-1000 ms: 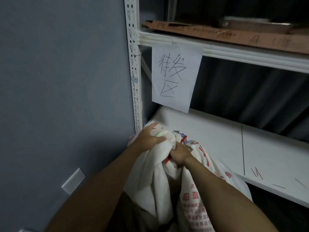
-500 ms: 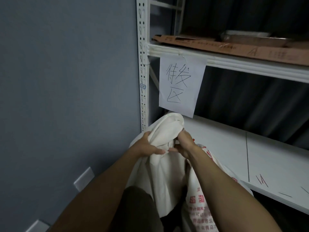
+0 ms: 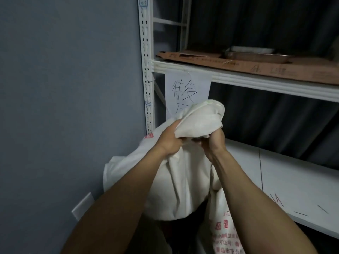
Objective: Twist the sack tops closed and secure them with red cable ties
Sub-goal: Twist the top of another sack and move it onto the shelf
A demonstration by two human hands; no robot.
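A white woven sack (image 3: 176,182) with red print hangs lifted in front of the shelf corner. Its gathered top (image 3: 201,120) bunches up above my hands. My left hand (image 3: 169,139) grips the neck of the sack from the left. My right hand (image 3: 213,142) grips the same neck from the right, knuckles close to the left hand. A second printed sack (image 3: 225,228) sits lower right, partly behind my right forearm. No red cable tie shows in this view.
A white metal rack upright (image 3: 146,70) stands just left of the sack. A handwritten paper sign (image 3: 185,90) hangs from the upper shelf beam (image 3: 256,81), with flat cardboard (image 3: 247,65) above. The white lower shelf (image 3: 293,184) extends right. A grey wall (image 3: 64,107) is left.
Both hands have raised the sack top higher, up in front of the paper sign. The red tie seen near my right hand one second ago is out of sight now.
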